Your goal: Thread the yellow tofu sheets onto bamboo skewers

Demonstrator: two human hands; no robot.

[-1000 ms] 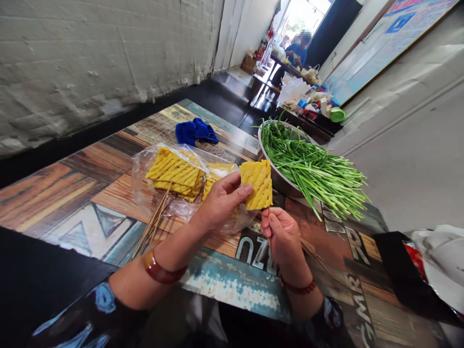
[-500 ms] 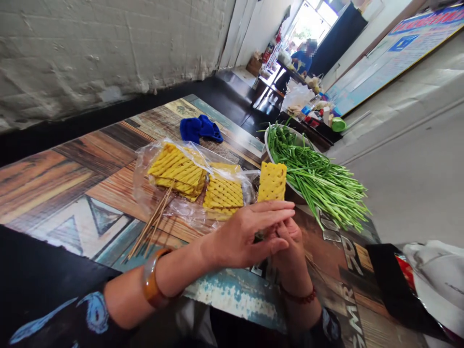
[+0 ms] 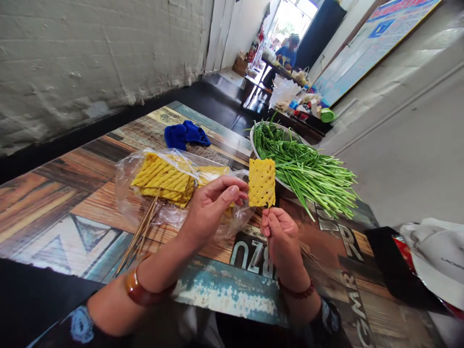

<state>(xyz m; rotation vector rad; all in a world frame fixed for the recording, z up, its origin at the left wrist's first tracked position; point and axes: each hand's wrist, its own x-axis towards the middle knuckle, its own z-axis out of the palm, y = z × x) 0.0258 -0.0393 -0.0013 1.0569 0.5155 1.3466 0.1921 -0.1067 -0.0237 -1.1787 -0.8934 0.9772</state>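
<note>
My right hand point(image 3: 282, 232) pinches a thin wooden skewer point(image 3: 268, 246) below a yellow, hole-scored sheet of food point(image 3: 262, 182), which stands upright on its tip. It looks like a tofu sheet, but I cannot be sure. My left hand point(image 3: 213, 208) is open, fingers loosely curved, with the fingertips close to the sheet's left edge; whether they touch it I cannot tell. Behind that hand lies a clear plastic bag point(image 3: 125, 179) with stacks of similar yellow sheets point(image 3: 163, 176), partly hidden. Loose skewers point(image 3: 139, 234) lean against the bag's near side.
A metal bowl point(image 3: 253, 140) heaped with long green chives point(image 3: 308, 169) stands behind my right hand. A blue cloth point(image 3: 186, 135) lies at the table's far side. To the right is a white cap point(image 3: 431, 251). A person point(image 3: 287, 54) sits in the background.
My left hand has moved left, away from my right hand, and the skewer below the sheet now shows. The view has shifted slightly, moving the scene leftward.
</note>
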